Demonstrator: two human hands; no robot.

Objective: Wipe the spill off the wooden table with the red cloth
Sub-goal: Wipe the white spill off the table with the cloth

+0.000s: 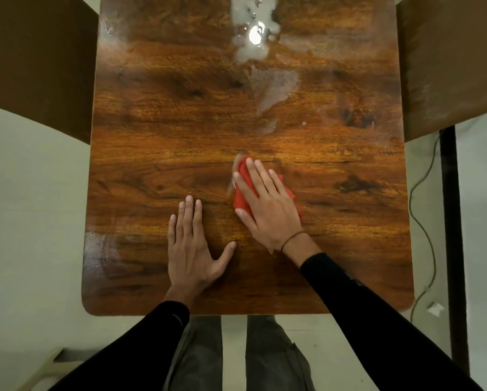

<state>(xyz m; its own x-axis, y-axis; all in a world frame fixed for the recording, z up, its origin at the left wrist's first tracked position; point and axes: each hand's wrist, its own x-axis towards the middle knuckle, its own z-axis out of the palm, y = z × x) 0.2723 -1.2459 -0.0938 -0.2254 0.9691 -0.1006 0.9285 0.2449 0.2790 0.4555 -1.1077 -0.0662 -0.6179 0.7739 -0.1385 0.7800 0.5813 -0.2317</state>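
A wooden table [157, 136] fills the middle of the view. A pale wet spill [253, 26] pools at its far end, and a thinner smear [273, 88] trails toward me from it. My right hand [267, 204] presses flat, fingers straight, on the red cloth [241, 200], which lies on the table just near of the smear. Most of the cloth is hidden under that hand. My left hand [193, 246] rests flat on the wood to the left of the cloth, fingers spread, holding nothing.
Brown panels stand at the table's far left [36, 60] and far right [448, 60]. A dark post [450, 221] and a thin cable [423, 210] run down the right side over the pale floor. A scrap of white paper [435, 309] lies there.
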